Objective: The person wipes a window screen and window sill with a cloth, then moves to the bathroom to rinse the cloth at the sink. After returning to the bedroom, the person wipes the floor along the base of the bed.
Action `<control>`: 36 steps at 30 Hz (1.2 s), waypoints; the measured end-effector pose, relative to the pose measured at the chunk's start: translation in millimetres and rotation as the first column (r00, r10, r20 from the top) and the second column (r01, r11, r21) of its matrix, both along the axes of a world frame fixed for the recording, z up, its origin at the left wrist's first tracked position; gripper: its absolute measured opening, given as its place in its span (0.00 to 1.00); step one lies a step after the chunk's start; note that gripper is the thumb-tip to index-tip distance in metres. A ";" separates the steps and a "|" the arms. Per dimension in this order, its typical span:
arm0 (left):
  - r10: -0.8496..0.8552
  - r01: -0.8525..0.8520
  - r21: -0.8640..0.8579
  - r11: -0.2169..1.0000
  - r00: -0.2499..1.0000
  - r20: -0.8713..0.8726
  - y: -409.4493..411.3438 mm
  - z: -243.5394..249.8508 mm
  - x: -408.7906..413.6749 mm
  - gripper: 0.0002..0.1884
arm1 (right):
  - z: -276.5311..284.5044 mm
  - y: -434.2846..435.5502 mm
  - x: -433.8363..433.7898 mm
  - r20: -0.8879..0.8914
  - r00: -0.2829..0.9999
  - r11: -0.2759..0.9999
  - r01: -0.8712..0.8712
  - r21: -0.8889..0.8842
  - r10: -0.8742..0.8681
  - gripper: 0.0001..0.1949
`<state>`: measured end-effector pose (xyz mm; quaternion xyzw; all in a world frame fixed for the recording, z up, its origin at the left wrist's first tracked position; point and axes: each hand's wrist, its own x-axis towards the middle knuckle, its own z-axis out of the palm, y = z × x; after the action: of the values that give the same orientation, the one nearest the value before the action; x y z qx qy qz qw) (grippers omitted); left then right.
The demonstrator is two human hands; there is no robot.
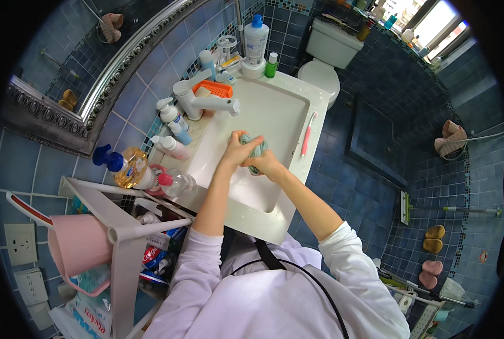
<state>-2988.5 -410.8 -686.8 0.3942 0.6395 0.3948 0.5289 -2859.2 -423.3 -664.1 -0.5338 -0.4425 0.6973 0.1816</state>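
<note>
Both my hands are closed around a bunched, pale green cloth [258, 148] above the basin of a white washbasin [273, 110]. My left hand [237, 149] grips its left side, and my right hand [265, 163] holds it from the lower right. Parts of the cloth are hidden by my fingers and thumbs. Beyond my hands, the white faucet [209, 103] reaches over the basin from the left; I cannot make out any running water. A pink and white toothbrush [307, 137] lies on the basin's right rim.
Pump bottles [173, 114] and an orange soap dish [214, 89] line the left ledge. A large white bottle [255, 46] and a green bottle [271, 65] stand at the far end. At lower left, a pink pitcher [80, 243] hangs by a shelf rack [127, 262]. The toilet [320, 78] is beyond.
</note>
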 end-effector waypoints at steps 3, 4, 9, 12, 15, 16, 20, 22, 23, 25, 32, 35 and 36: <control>-0.087 0.069 0.054 0.996 0.816 0.571 -9.4 20.9 -15.4 0.40 | 12.5 -3.3 17.3 -0.341 0.938 0.980 0.000 -0.198 -0.069 0.19; -0.122 0.105 0.063 0.992 0.796 0.593 -13.4 23.0 -18.4 0.39 | 15.8 -3.2 20.9 -0.458 0.883 0.953 -0.048 -0.298 -0.099 0.19; -0.345 0.304 0.196 0.932 0.586 0.733 -15.6 37.9 -16.7 0.28 | 12.8 -2.1 21.3 -0.672 0.739 0.889 -0.280 -0.363 -0.042 0.19; -0.415 0.353 0.236 0.905 0.618 0.668 -7.8 33.2 -18.9 0.20 | 10.8 0.7 20.5 -0.675 0.736 0.864 -0.300 -0.405 -0.060 0.14; -0.189 0.207 0.043 0.978 0.766 0.615 -7.9 37.1 -8.8 0.17 | 19.9 -3.2 17.3 -0.526 0.850 0.921 -0.211 -0.327 0.008 0.11; -0.196 0.206 0.045 0.978 0.810 0.553 -7.7 40.6 -7.9 0.16 | 25.7 -4.8 14.7 -0.441 0.897 0.947 -0.172 -0.270 0.037 0.11; -0.222 0.203 0.093 0.975 0.927 0.302 -4.8 39.8 -3.7 0.15 | 21.1 -8.6 5.8 -0.203 0.977 0.991 -0.088 -0.101 0.066 0.09; -0.204 0.187 0.121 0.975 0.967 0.152 -4.0 37.1 1.0 0.15 | 8.1 -10.9 -0.4 -0.121 0.993 0.999 -0.022 -0.035 0.018 0.09; -0.178 0.169 0.130 0.977 0.982 0.062 -4.1 35.4 4.4 0.16 | 2.1 -12.0 -0.3 -0.083 0.997 1.000 0.004 0.006 -0.004 0.10; -0.106 0.117 0.151 0.982 0.991 -0.075 -6.6 33.6 8.6 0.16 | 10.0 -17.2 -4.4 -0.010 0.999 0.995 0.046 0.088 -0.045 0.12; -0.018 0.002 0.085 0.996 0.981 0.193 -3.1 39.8 5.3 0.17 | -12.3 -0.6 -2.8 0.284 0.959 0.919 -0.128 0.373 0.018 0.26; 0.146 -0.169 0.073 0.983 0.957 0.250 -0.6 36.2 5.0 0.17 | -4.5 -2.5 -10.5 0.350 0.936 0.841 -0.165 0.515 -0.030 0.28; 0.211 -0.239 0.082 0.968 0.943 0.257 0.0 33.3 7.3 0.18 | 1.0 -2.4 -12.3 0.386 0.922 0.849 -0.184 0.495 -0.026 0.29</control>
<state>-2981.2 -410.8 -653.5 0.2954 0.5867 0.5336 0.5327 -2871.5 -425.7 -663.1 -0.5695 -0.6636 0.4413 0.2015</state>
